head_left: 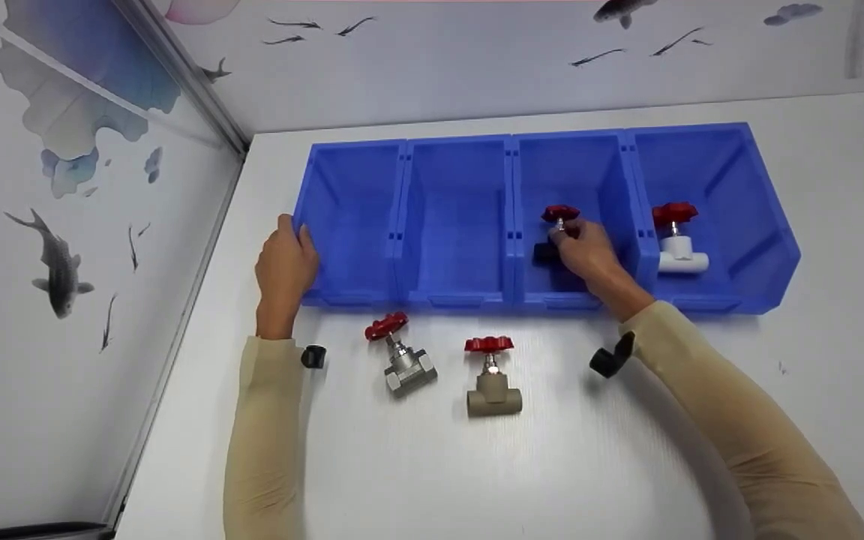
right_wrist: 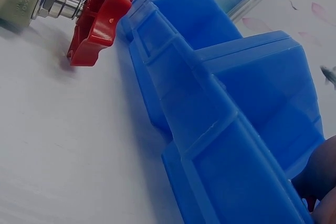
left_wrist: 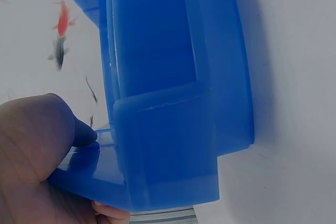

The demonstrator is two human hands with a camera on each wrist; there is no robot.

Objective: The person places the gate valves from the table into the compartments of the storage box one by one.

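Observation:
My right hand is inside the third blue bin from the left, pinching a black valve with a red handwheel below the wheel. Its fingers cover part of the valve body. My left hand grips the outer side wall of the leftmost blue bin; in the left wrist view the thumb and fingers lie on either side of that wall. A white valve with a red handwheel stands in the rightmost bin.
In front of the bins, a silver metal valve lies tilted on the white table. Beside it stands a tan valve; both have red handwheels. The second bin adjoins its neighbours. Patterned panels rise behind and at left.

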